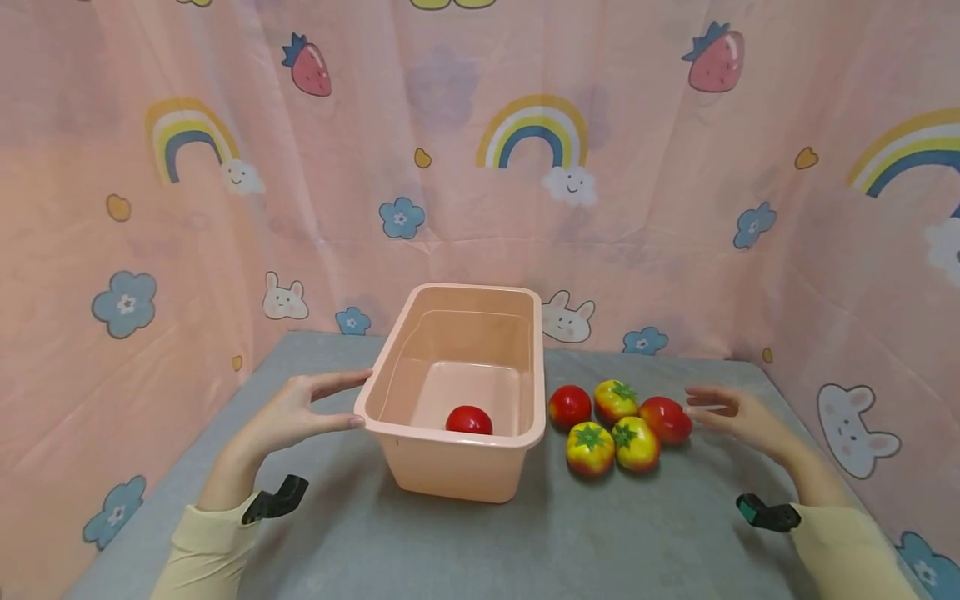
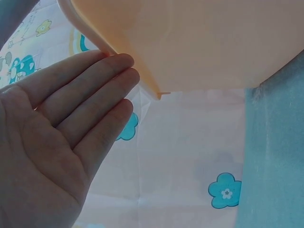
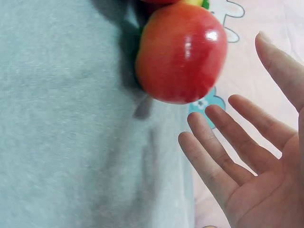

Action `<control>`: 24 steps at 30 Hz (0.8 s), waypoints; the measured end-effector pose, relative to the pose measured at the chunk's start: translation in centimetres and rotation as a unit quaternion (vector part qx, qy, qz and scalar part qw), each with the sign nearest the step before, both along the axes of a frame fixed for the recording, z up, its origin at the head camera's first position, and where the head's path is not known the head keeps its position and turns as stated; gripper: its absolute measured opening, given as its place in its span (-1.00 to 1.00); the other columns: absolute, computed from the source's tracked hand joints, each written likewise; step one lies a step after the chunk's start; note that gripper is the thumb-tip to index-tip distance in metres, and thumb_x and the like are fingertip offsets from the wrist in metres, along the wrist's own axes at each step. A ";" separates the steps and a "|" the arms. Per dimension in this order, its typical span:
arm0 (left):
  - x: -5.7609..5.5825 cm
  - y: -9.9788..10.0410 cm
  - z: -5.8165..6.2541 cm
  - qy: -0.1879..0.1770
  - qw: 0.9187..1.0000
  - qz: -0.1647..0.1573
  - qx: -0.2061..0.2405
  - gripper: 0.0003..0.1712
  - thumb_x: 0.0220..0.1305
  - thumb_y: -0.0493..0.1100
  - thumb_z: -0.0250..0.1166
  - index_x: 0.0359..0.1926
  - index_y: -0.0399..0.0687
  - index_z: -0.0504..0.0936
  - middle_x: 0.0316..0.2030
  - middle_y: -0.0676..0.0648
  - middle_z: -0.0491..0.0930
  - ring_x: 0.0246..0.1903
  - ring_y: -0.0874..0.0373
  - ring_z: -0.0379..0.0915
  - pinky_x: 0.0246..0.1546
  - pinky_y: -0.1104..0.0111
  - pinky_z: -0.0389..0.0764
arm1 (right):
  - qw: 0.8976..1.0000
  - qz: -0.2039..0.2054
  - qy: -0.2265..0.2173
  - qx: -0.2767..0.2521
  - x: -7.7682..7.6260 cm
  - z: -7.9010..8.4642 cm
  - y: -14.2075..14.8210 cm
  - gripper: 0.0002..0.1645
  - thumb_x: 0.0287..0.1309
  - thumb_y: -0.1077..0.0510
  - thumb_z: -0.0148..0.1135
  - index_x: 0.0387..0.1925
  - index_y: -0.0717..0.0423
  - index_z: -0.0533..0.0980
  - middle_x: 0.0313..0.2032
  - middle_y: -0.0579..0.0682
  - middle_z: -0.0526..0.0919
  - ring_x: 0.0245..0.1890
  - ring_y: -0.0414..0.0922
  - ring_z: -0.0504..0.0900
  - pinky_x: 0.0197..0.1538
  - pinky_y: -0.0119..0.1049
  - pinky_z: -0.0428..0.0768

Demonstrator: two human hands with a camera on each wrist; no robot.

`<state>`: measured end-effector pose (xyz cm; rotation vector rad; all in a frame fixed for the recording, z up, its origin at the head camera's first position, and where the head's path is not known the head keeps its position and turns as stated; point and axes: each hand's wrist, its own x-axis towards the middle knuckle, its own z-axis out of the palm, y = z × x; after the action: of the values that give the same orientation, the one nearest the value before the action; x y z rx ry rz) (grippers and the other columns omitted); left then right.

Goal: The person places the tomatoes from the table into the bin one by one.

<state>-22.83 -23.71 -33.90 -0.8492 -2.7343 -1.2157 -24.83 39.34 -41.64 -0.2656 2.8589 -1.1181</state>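
A peach plastic tub (image 1: 457, 471) stands on the table with one red tomato (image 1: 469, 420) inside, near its front wall. My left hand (image 1: 288, 417) touches the tub's left rim with extended fingertips; in the left wrist view the fingers (image 2: 90, 90) lie straight against the rim's outer side. Right of the tub, several tomatoes sit close together, among them a red one (image 1: 570, 407) and a yellow-red one with a green star-shaped top (image 1: 590, 450). My right hand (image 1: 742, 417) is beside the rightmost red tomato (image 3: 183, 54), fingers spread and holding nothing.
The grey cloth-covered table (image 1: 615, 542) runs up to a pink printed curtain (image 1: 352, 167) at the back and both sides. A small black device (image 1: 276, 498) is strapped at the left wrist, another (image 1: 768, 512) at the right.
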 end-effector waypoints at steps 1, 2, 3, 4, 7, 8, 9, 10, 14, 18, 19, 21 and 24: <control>0.0 0.0 0.0 0.000 1.000 0.000 0.001 -0.28 0.05 0.08 0.43 0.26 0.17 0.46 0.19 0.06 0.49 0.27 0.02 0.33 0.24 -0.08 0.33 | 1.000 -0.002 -0.001 0.001 0.0 -0.2 0.0 -0.28 0.28 -0.15 0.10 0.31 0.18 0.28 0.18 0.35 0.42 0.09 0.29 0.48 -0.06 0.07 0.63; 0.0 0.0 0.0 0.000 1.000 0.000 0.000 -0.29 0.05 0.08 0.43 0.26 0.17 0.46 0.20 0.06 0.49 0.27 0.02 0.33 0.24 -0.08 0.33 | 1.000 -0.002 -0.001 0.002 0.0 -0.4 -0.1 -0.28 0.27 -0.16 0.11 0.31 0.17 0.29 0.19 0.34 0.43 0.09 0.29 0.49 -0.06 0.06 0.63; 0.0 0.0 0.0 0.001 1.000 0.000 0.000 -0.28 0.05 0.08 0.43 0.26 0.18 0.46 0.20 0.07 0.49 0.27 0.03 0.33 0.24 -0.07 0.33 | 1.000 -0.002 -0.003 0.001 0.1 -0.5 -0.1 -0.27 0.27 -0.16 0.11 0.31 0.17 0.29 0.19 0.34 0.42 0.09 0.29 0.48 -0.06 0.06 0.63; 0.0 0.0 0.0 0.001 1.000 0.001 0.000 -0.28 0.04 0.08 0.43 0.26 0.17 0.46 0.19 0.07 0.49 0.27 0.03 0.33 0.24 -0.07 0.33 | 1.000 -0.001 -0.002 0.000 0.1 -0.7 -0.2 -0.28 0.26 -0.16 0.12 0.31 0.16 0.29 0.19 0.34 0.42 0.09 0.29 0.49 -0.06 0.06 0.63; 0.1 0.0 0.0 0.003 1.000 0.002 -0.002 -0.28 0.04 0.09 0.44 0.26 0.17 0.46 0.19 0.07 0.50 0.26 0.04 0.34 0.24 -0.06 0.34 | 1.000 -0.005 -0.008 -0.003 0.1 -1.1 -0.4 -0.27 0.25 -0.16 0.13 0.31 0.16 0.29 0.20 0.35 0.40 0.09 0.29 0.48 -0.04 0.06 0.62; 0.1 0.0 0.0 0.004 1.000 0.002 -0.003 -0.29 0.04 0.09 0.43 0.26 0.17 0.46 0.19 0.07 0.50 0.26 0.05 0.34 0.24 -0.05 0.34 | 1.000 -0.006 -0.010 -0.002 0.1 -1.2 -0.6 -0.27 0.25 -0.16 0.13 0.31 0.15 0.29 0.21 0.35 0.39 0.10 0.30 0.48 -0.03 0.08 0.61; 0.1 0.0 0.0 0.005 1.000 0.002 -0.003 -0.28 0.04 0.09 0.43 0.26 0.17 0.46 0.19 0.07 0.50 0.26 0.05 0.35 0.24 -0.05 0.34 | 1.000 -0.009 -0.015 -0.001 0.1 -1.3 -0.7 -0.26 0.24 -0.18 0.13 0.31 0.15 0.29 0.21 0.35 0.38 0.10 0.30 0.47 -0.02 0.10 0.60; 0.0 0.0 0.0 0.005 1.000 0.002 -0.003 -0.28 0.04 0.09 0.43 0.26 0.17 0.46 0.19 0.07 0.50 0.26 0.05 0.35 0.24 -0.05 0.34 | 1.000 -0.013 -0.020 0.001 0.1 -1.4 -0.8 -0.24 0.24 -0.19 0.13 0.31 0.15 0.29 0.22 0.35 0.37 0.10 0.30 0.46 -0.01 0.11 0.59; 0.0 0.0 0.0 0.005 1.000 0.000 -0.003 -0.28 0.04 0.09 0.43 0.26 0.18 0.46 0.19 0.09 0.50 0.26 0.07 0.35 0.24 -0.04 0.35 | 0.999 -0.026 -0.036 0.009 0.0 -1.8 -1.2 -0.20 0.22 -0.25 0.13 0.32 0.15 0.28 0.24 0.34 0.34 0.12 0.31 0.43 0.00 0.17 0.56; 0.0 0.1 0.0 0.003 1.000 -0.003 -0.001 -0.28 0.04 0.09 0.44 0.26 0.17 0.46 0.19 0.09 0.50 0.26 0.08 0.35 0.25 -0.03 0.35 | 0.999 -0.031 -0.044 0.011 -0.2 -2.4 -1.4 -0.17 0.21 -0.26 0.13 0.32 0.17 0.27 0.24 0.35 0.34 0.12 0.31 0.42 0.01 0.19 0.54; 0.0 0.1 0.0 0.002 1.000 -0.003 -0.001 -0.28 0.04 0.08 0.44 0.26 0.17 0.46 0.19 0.09 0.50 0.26 0.08 0.35 0.25 -0.03 0.35 | 0.998 -0.033 -0.047 0.012 -0.2 -2.5 -1.4 -0.16 0.20 -0.27 0.13 0.33 0.17 0.26 0.23 0.35 0.34 0.13 0.32 0.42 0.01 0.20 0.54; 0.0 0.1 0.0 0.001 1.000 -0.004 0.002 -0.28 0.04 0.08 0.44 0.26 0.16 0.46 0.19 0.08 0.50 0.26 0.08 0.35 0.25 -0.04 0.34 | 0.998 -0.033 -0.050 0.011 -0.3 -2.6 -1.5 -0.15 0.19 -0.27 0.15 0.33 0.16 0.25 0.23 0.35 0.34 0.13 0.32 0.41 0.01 0.20 0.53; 0.0 0.1 0.1 0.000 1.000 -0.003 0.004 -0.28 0.04 0.07 0.44 0.26 0.15 0.46 0.19 0.07 0.50 0.26 0.06 0.35 0.24 -0.06 0.34 | 0.997 -0.036 -0.061 0.011 -0.4 -2.7 -1.8 -0.11 0.17 -0.28 0.16 0.35 0.15 0.22 0.24 0.36 0.33 0.14 0.33 0.39 0.02 0.20 0.53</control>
<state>-22.82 -23.60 -33.82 -0.8564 -2.7268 -1.2283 -25.22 37.56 -44.35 -0.0912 2.7918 -1.0739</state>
